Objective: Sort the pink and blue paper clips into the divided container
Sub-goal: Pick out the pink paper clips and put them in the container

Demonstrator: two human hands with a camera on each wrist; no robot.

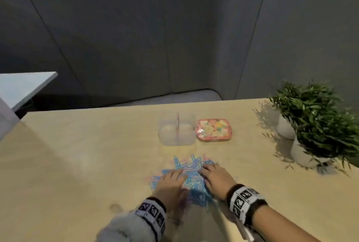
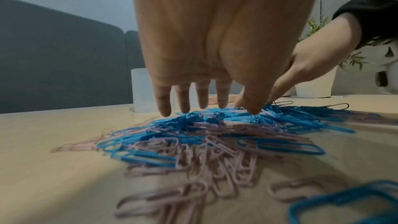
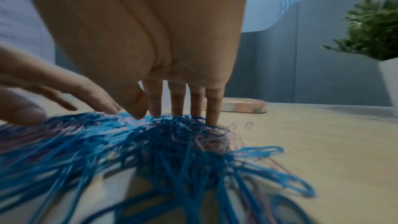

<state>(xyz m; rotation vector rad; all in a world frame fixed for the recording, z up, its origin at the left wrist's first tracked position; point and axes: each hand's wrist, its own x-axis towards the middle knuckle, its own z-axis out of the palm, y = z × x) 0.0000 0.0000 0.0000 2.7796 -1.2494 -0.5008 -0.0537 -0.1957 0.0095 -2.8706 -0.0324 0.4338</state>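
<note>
A mixed heap of pink and blue paper clips (image 1: 191, 175) lies on the wooden table, in front of a clear divided container (image 1: 177, 129) that looks empty. My left hand (image 1: 172, 180) lies palm down on the heap's left side, its straight fingers (image 2: 185, 101) touching the clips (image 2: 193, 135). On the right side my right hand (image 1: 212, 177) lies the same way, fingertips (image 3: 213, 113) pressed into the blue clips (image 3: 150, 142). Neither hand holds a clip.
A pink patterned lid (image 1: 214, 130) lies right of the container. Two potted plants (image 1: 318, 125) in white pots stand at the table's right edge. A dark partition wall (image 1: 174, 37) rises behind the table's far edge. A white desk corner (image 1: 23, 86) shows at the left.
</note>
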